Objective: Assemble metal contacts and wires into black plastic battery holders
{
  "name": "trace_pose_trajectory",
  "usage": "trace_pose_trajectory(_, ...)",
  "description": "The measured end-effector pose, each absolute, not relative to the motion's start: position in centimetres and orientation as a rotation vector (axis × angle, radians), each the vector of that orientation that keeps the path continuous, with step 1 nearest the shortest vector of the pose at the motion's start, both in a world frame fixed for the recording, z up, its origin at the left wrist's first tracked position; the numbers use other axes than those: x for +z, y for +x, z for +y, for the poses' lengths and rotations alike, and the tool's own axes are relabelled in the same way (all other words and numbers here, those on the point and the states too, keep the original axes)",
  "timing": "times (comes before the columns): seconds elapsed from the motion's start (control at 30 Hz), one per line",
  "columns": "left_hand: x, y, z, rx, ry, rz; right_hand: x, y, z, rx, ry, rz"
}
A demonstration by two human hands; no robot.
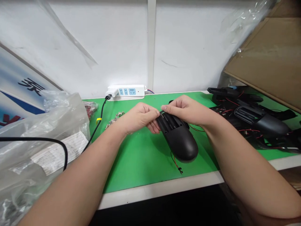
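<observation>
A black plastic housing (182, 146) with an open battery compartment is tilted above the green tabletop, its rounded end toward me. My right hand (185, 110) grips its far end, the thumb lying over the compartment's edge. At the same end, my left hand (147, 117) is closed in a pinch against the compartment's left corner; whatever is between its fingertips is hidden. Small springs show inside the compartment. Below the housing hang thin red and black wires with a black connector (180, 170). Left of my left hand lies a pile of small metal contacts (115, 119).
A white power strip (131, 90) with a plugged-in black cable (101, 116) stands against the wall. More black housings (261, 121) with wires are heaped at right, beneath a cardboard box (268, 56). Clear plastic bags (68, 116) and a printed sheet (60, 152) fill the left.
</observation>
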State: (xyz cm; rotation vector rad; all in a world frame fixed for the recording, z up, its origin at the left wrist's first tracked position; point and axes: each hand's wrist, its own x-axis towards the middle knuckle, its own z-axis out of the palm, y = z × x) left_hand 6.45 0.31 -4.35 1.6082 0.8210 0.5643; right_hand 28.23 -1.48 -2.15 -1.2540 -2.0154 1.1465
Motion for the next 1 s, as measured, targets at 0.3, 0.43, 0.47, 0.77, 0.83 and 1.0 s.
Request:
trace_pose_trajectory(0.3,-4.3,6.7,0.4,0.599,1.554,0.871,-2.7,27.8,-1.0,1.066,-1.225,-2.042)
trace_pose_trajectory(0.43,-4.5,7.1,0.4,0.594,1.55,0.871,-3.2,27.2,-0.9,1.047,-1.227,-2.034)
trace_pose_trajectory(0.47,-4.5,7.2,0.3,0.602,1.576,0.859,-3.3,27.1,-0.9,1.055,-1.232,-2.052)
trace_pose_trajectory(0.77,-4.4,7.3,0.1,0.675,1.473,0.738,-3.9,26.3,-1.4,1.063,-1.11,-1.893)
trace_pose_trajectory(0.83,-4.4,7.3,0.0,0.694,1.441,0.704,-3.7,26.0,-1.8,1.027,-1.102,-1.84)
trace_pose_trajectory(1.0,-4.0,6.9,-0.1,0.691,1.627,0.729,-3.1,25.5,-2.6,0.928,-1.131,-1.901)
